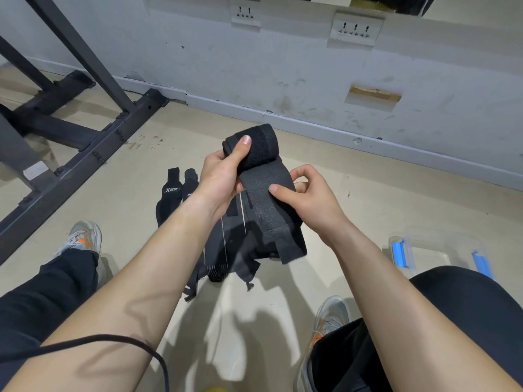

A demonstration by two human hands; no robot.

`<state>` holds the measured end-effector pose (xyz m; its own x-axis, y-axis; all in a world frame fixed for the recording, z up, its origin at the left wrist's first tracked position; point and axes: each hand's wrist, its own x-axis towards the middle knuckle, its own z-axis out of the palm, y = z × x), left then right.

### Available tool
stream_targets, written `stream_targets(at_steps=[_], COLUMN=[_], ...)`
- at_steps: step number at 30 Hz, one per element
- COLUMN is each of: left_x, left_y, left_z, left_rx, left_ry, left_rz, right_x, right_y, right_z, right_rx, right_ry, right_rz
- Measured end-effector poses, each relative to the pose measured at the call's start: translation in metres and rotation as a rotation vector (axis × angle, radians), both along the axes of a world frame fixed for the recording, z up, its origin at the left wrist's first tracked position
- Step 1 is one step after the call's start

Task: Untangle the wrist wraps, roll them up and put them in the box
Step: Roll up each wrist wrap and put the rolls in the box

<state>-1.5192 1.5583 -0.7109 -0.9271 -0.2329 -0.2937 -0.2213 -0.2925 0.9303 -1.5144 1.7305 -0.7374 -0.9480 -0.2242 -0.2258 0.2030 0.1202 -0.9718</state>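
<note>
Mid-frame I had the left hand (220, 176) gripping the half-rolled wrist wrap (263, 151), thumb curled on the roll, right hand (308, 196) pinching its loose tail; soft, light, probably best held at the roll; box (433, 254) sat lower right.

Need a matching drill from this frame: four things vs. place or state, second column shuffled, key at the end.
1. left hand
2. right hand
3. box
4. loose wraps

A. on the floor by the right knee
B. grips the rolled end of the held wrap
C. heaped on the floor below the hands
D. pinches the held wrap's flat tail

Pairs: 1-B, 2-D, 3-A, 4-C
</note>
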Motion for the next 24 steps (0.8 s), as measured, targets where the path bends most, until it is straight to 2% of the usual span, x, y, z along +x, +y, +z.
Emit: stream_targets(at_steps=[6, 11, 19, 24], left_x=[-0.003, -0.004, -0.012, -0.009], left_y=[-0.006, -0.005, -0.017, -0.024], left_z=[-0.007, -0.015, -0.018, -0.026], left_rx=[-0.076, -0.127, -0.133, -0.341], left_ry=[0.022, 0.044, 0.067, 0.093], left_rz=[-0.007, 0.027, 0.130, 0.090], right_x=[-0.003, -0.003, 0.000, -0.001], right_y=[-0.002, -0.003, 0.002, -0.002], right_z=[-0.005, -0.004, 0.001, 0.004], right_rx=[0.053, 0.186, 0.156, 0.035], right_ry=[0.006, 0.028, -0.056, -0.146], right_rz=[-0.016, -0.055, -0.028, -0.063])
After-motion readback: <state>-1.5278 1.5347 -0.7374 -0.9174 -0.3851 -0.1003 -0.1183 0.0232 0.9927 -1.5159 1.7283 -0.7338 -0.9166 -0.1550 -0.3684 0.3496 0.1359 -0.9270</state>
